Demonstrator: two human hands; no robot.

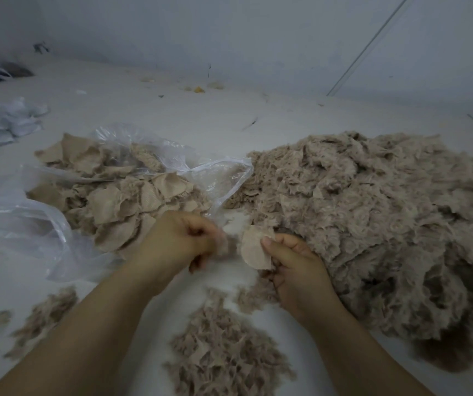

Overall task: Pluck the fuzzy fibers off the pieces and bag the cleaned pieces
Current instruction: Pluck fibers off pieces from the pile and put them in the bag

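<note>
White surface is all fluff, so the tuft pinched in the left hand (185, 241) could drift into the bag (44, 224) while the right hand (292, 261) grips the piece (254, 250).

Two bare forearms (86, 324), no sleeves, bare hands

beige round piece (254, 248) | pinched upright | beside fuzzy heap (372, 212)

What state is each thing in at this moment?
Clear plastic bag: open, partly filled with cleaned beige pieces.
Round beige fabric piece: pinched by right hand.
Left hand: fingers curled, blurred.
Big fuzzy pile: unprocessed, heaped.
Plucked fibre heap: loose on white surface.
</note>
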